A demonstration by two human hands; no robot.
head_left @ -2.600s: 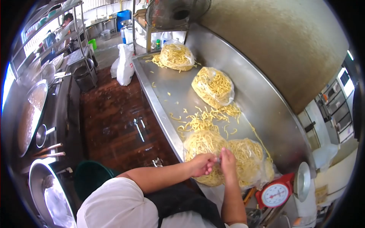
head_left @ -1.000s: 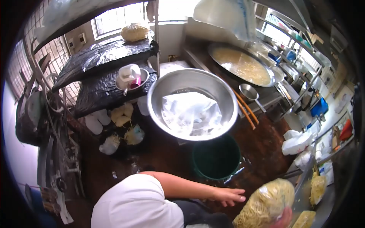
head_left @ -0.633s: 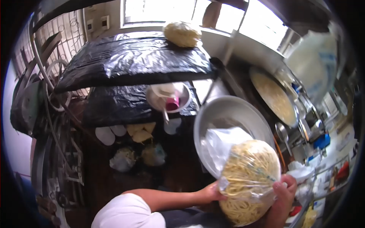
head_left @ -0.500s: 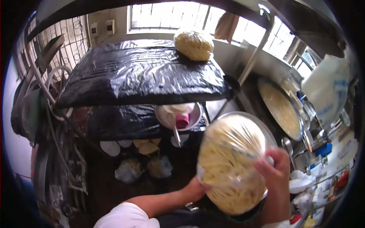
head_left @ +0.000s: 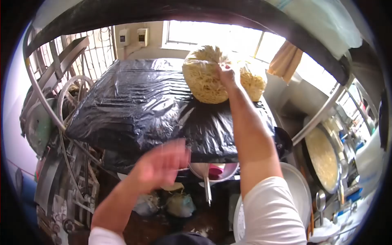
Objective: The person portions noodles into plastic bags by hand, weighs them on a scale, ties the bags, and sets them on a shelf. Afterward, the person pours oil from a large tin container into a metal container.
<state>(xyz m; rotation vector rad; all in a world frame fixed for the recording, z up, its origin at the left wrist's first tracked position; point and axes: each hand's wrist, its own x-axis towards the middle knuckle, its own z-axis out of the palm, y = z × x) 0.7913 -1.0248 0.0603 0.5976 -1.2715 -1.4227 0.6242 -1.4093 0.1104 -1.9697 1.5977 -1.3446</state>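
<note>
My right hand (head_left: 229,76) reaches far forward, its fingers closed on the gathered neck of a clear plastic bag of pale yellow strips (head_left: 204,79). The bag sits at the far side of a shelf covered in black plastic (head_left: 134,100). Right beside it is a second bag of yellow strips (head_left: 254,85), partly hidden behind my right hand. My left hand (head_left: 163,165) hovers by the shelf's near edge, blurred by motion, with its fingers stretched out and nothing in it.
Below the shelf stands a metal bowl (head_left: 229,174) with a pink item in it. A large round metal pan (head_left: 300,185) is partly behind my right arm. At the right is a wok (head_left: 322,157) of light-coloured contents. Small bags (head_left: 181,205) lie lower down.
The bag has gone from in front of me, above the round pan, up onto the black shelf beside the other bag. My left hand has let go of it and moved left.
</note>
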